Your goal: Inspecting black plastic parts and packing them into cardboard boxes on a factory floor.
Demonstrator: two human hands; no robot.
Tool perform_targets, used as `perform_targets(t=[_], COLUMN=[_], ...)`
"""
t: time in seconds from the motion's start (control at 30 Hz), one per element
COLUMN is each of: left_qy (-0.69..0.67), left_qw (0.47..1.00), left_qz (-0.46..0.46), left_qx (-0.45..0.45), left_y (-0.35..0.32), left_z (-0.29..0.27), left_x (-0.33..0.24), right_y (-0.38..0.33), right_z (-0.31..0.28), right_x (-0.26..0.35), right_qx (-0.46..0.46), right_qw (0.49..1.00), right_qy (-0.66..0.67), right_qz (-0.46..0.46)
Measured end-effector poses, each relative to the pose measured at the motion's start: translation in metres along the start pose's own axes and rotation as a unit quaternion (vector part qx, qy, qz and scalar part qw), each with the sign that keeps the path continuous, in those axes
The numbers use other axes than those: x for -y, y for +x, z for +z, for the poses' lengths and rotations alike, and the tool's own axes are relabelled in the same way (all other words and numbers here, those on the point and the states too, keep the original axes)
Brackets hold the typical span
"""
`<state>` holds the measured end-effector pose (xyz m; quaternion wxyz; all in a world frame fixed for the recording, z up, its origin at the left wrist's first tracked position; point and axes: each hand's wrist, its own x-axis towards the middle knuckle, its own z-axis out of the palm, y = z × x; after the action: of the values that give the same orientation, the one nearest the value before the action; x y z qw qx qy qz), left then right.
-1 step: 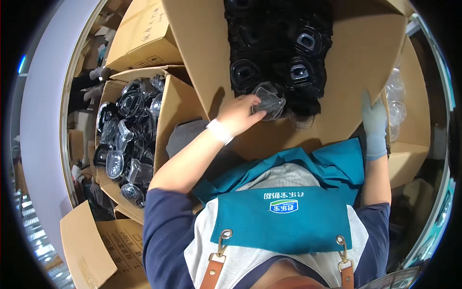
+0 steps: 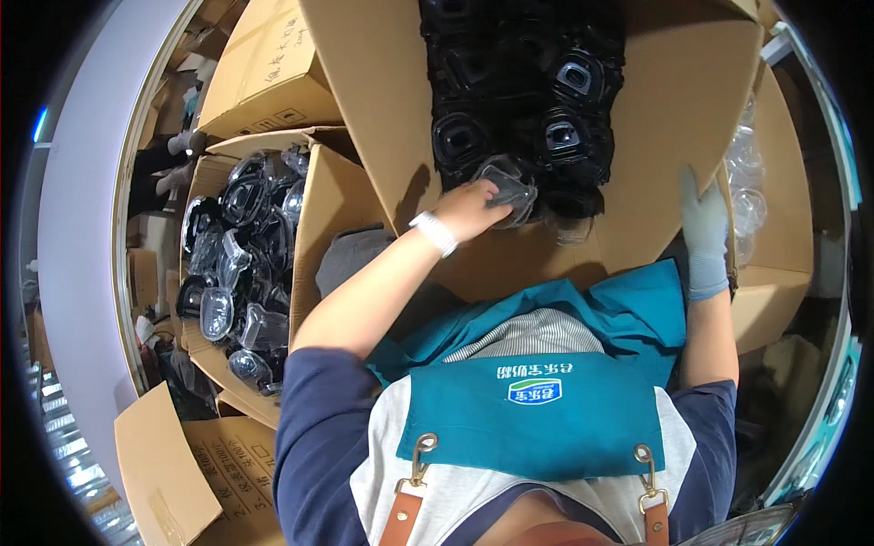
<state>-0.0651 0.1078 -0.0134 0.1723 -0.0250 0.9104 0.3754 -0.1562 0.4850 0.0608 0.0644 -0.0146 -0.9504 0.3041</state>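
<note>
Left hand (image 2: 464, 214) pinches clear plastic (image 2: 519, 196). Beyond it, a box (image 2: 683, 109) holds black trays (image 2: 510, 68). Right hand's (image 2: 706, 227) grip: can't tell.

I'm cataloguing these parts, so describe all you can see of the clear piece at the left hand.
The clear piece looks like thin, glossy, colourless moulded plastic, hollow, with angled faces and a rounded rim. It sits tilted in the bare left hand's grip, fingers partly covering its near side, over the lower edge of the black parts in the cardboard box. Blur hides finer detail.
</note>
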Motion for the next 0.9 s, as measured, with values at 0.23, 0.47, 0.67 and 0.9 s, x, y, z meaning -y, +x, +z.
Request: perform_targets(t=[0.23,0.47,0.67,0.9], left_qy=[0.111,0.015,0.121,0.05], left_qw=[0.96,0.974,0.977,0.967], left_qz=[-0.203,-0.179,0.094,0.183], left_qx=[-0.155,-0.135,-0.148,-0.172], left_y=[0.111,0.094,0.037,0.048], left_z=[0.112,0.137,0.194,0.205], left_x=[0.089,0.032,-0.019,-0.017], right_y=[-0.004,-0.008,-0.039,-0.056], right_z=[0.013,0.003,-0.002,0.016], right_x=[0.001,0.026,0.058,0.06], right_qx=[-0.034,-0.067,-0.296,-0.221], right_qw=[0.993,0.985,0.915,0.876], right_qy=[0.112,0.156,0.048,0.079], right_qz=[-0.022,-0.034,-0.269,-0.421])
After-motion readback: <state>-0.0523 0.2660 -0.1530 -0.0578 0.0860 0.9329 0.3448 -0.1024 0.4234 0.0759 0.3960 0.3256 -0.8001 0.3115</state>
